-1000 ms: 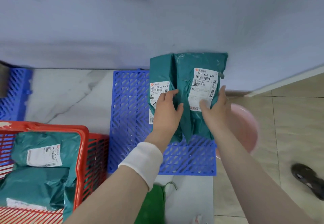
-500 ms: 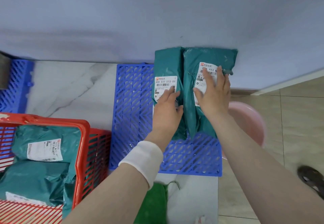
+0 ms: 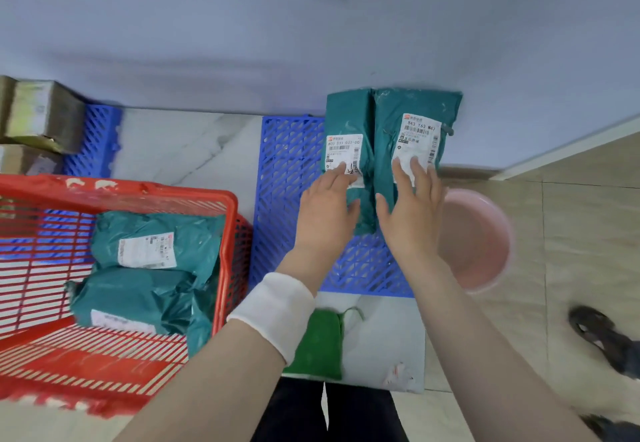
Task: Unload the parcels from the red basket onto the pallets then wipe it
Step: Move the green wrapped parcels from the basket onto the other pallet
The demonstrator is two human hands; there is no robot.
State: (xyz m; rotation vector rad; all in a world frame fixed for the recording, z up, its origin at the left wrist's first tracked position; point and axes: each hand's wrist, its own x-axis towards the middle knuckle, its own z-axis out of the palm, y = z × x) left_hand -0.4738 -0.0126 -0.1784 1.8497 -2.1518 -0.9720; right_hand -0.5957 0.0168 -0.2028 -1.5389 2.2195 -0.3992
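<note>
Unloading: left grip (image 3: 325, 206) and right grip (image 3: 412, 206) press flat, holding nothing, on upright teal plastic mailer parcels (image 3: 349, 116) atop blue plastic lattice pallet (image 3: 287, 182). Next: reach into red plastic mesh basket (image 3: 138, 189), apparently two more inside.

A: Where are the hands?
B: The left hand (image 3: 325, 206) lies flat on the left teal plastic mailer parcel (image 3: 346, 117), and the right hand (image 3: 410, 213) on the right teal plastic mailer parcel (image 3: 419, 104). The fingers are straight, reaching onto the white labels.
A: And those two parcels?
B: Upright, touching side by side against the wall, on the blue plastic lattice pallet (image 3: 287, 171).
A: The basket?
B: The red plastic mesh basket (image 3: 228, 233) stands just left of that pallet, with two more teal bagged parcels (image 3: 194, 237) inside. A round pink plastic basin (image 3: 474, 240) sits at the pallet's right.
</note>
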